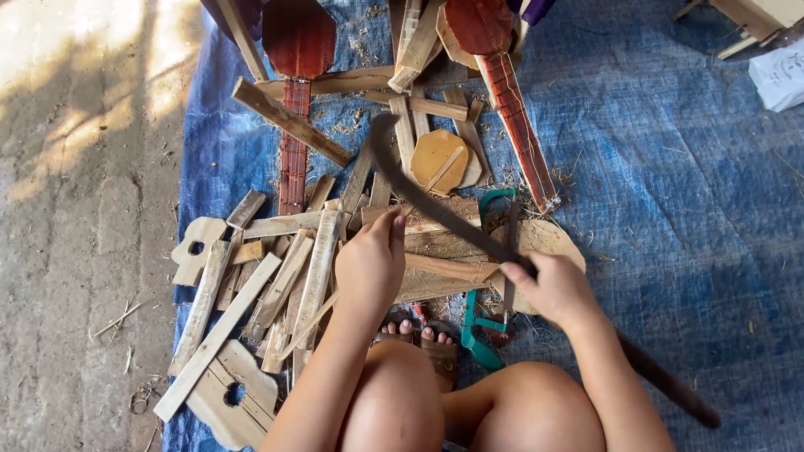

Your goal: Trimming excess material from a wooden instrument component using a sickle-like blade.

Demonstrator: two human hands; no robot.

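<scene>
My right hand grips a long curved dark blade by its handle; the blade arcs up and left over the wood pile. My left hand presses down on a flat wooden piece lying across the pile, with the thumb near the blade's edge. A round wooden block sits under the blade beside my right hand. A green-framed saw lies just below the block, near my sandalled foot.
Several wooden slats and cut shapes are scattered on a blue tarp. Two small reddish stringed-instrument bodies with necks lie at the top. A bare concrete floor lies left of the tarp. White paper sits at the top right.
</scene>
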